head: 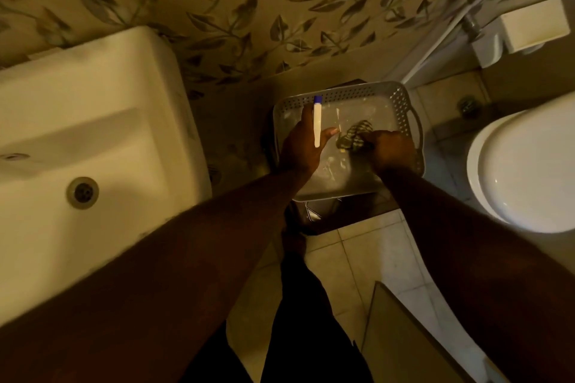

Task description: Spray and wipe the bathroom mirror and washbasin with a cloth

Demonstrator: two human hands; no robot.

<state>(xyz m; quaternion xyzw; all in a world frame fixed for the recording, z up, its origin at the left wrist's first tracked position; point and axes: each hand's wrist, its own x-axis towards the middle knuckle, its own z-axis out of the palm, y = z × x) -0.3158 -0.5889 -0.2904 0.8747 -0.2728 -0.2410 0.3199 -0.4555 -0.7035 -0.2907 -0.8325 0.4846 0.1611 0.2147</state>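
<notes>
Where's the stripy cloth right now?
In the head view, the crumpled striped cloth is inside the grey perforated plastic basket, right of centre, gripped by the right hand.

Leaf-patterned wall [249, 9], beige tiled floor [351, 258], white toilet [522, 171] at right, dim yellowish light

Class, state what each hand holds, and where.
Right hand pinches the patterned cloth by its right end; whether the left hand grips the white tube is unclear.
</notes>
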